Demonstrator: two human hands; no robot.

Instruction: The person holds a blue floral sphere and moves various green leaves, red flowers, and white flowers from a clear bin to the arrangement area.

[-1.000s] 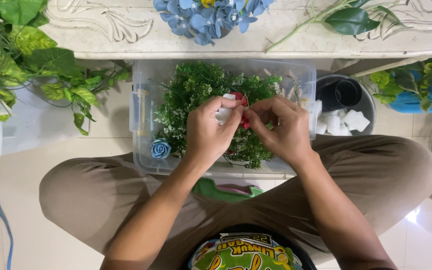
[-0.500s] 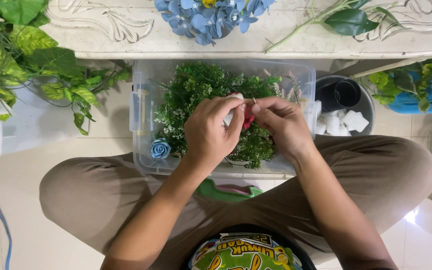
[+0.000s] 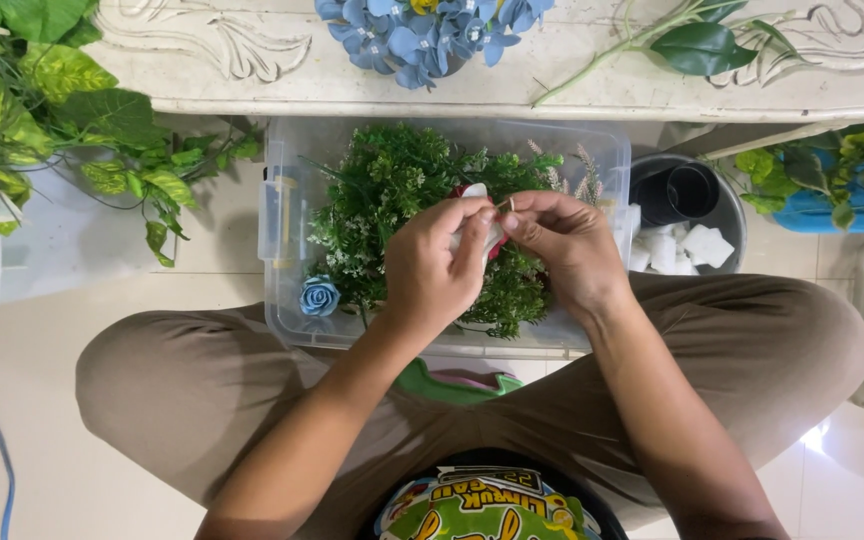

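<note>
Held above the middle of a clear plastic bin (image 3: 277, 215), over the green sprigs (image 3: 392, 190) packed inside: a small red-and-white flower piece (image 3: 480, 215), mostly hidden by fingers. Long axis hard to tell (only a white tip showing at the top and a sliver of red beside it), seemingly pointing toward the bin's far edge. Left hand (image 3: 437, 270) curled closed around the piece, fingers wrapped over its front. Right hand (image 3: 567, 245) pinching tight at its upper end, thumb and forefinger pressed together on something thin. Near the bin's front left corner, a blue rose (image 3: 319, 296). Past the right edge, a grey bucket (image 3: 727, 200) with white foam chunks (image 3: 707, 245).
</note>
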